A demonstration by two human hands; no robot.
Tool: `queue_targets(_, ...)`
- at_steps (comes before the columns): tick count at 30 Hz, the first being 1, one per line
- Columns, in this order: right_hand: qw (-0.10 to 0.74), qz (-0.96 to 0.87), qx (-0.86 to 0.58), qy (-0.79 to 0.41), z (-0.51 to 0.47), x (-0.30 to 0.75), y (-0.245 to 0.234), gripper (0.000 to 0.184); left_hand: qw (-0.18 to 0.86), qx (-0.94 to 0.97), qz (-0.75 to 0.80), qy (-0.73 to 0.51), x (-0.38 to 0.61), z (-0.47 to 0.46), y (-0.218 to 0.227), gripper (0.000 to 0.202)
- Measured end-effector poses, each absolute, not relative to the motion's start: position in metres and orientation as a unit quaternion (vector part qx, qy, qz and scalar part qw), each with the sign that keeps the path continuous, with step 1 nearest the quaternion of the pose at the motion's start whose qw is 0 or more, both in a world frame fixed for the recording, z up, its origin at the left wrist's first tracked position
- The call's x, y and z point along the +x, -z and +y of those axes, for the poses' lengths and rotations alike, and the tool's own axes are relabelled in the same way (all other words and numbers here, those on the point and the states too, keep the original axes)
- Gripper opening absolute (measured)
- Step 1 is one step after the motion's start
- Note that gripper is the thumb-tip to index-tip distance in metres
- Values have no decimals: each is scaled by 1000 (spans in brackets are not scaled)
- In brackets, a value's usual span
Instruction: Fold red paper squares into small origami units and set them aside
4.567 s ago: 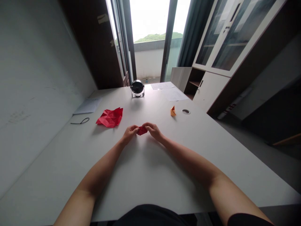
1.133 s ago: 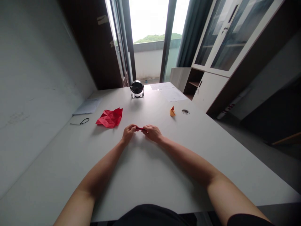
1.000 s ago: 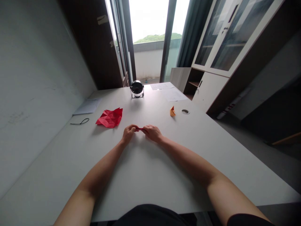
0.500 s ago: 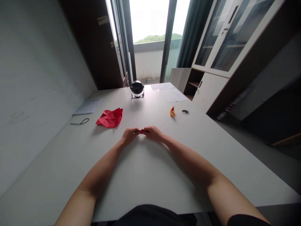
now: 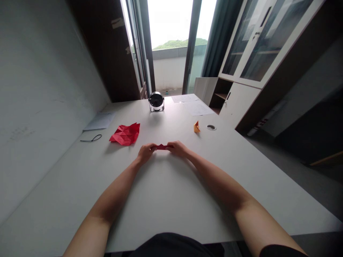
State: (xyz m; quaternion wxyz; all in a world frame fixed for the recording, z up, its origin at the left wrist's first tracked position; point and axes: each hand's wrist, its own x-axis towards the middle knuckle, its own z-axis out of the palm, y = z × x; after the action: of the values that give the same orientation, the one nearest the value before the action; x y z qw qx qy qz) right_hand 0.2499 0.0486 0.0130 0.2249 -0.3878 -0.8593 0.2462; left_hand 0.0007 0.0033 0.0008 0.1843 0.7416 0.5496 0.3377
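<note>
A small folded piece of red paper (image 5: 162, 147) is stretched between my two hands over the white table (image 5: 160, 200). My left hand (image 5: 146, 152) pinches its left end, with thumb and fingers closed. The right end is gripped by my right hand (image 5: 178, 149), its fingers curled over the paper. A small peak shows on the paper's upper edge at the middle; both ends are hidden by my fingers. To the left lies a creased red sheet of paper (image 5: 125, 134), apart from my hands.
A small orange folded-paper figure (image 5: 196, 127) stands at right, beside a round hole (image 5: 211, 127) in the tabletop. Farther back is a round black device on a metal stand (image 5: 156, 101). White papers (image 5: 199, 107) and a black cord loop (image 5: 92, 138) lie near the edges.
My hands have moved slightly apart and a little away from me. More of the folded red paper now shows between them, and it looks flatter.
</note>
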Motion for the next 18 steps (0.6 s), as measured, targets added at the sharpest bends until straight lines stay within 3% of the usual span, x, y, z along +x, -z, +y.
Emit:
queue_targets(12,163,-875,-415,-187,69,280,-21,24,205,712,578,-341,-5,1,-4,25)
queue_targets(18,116,-798,-578,-124,97,332,-25,28,224,703,582,-342,-4,1,-4,26)
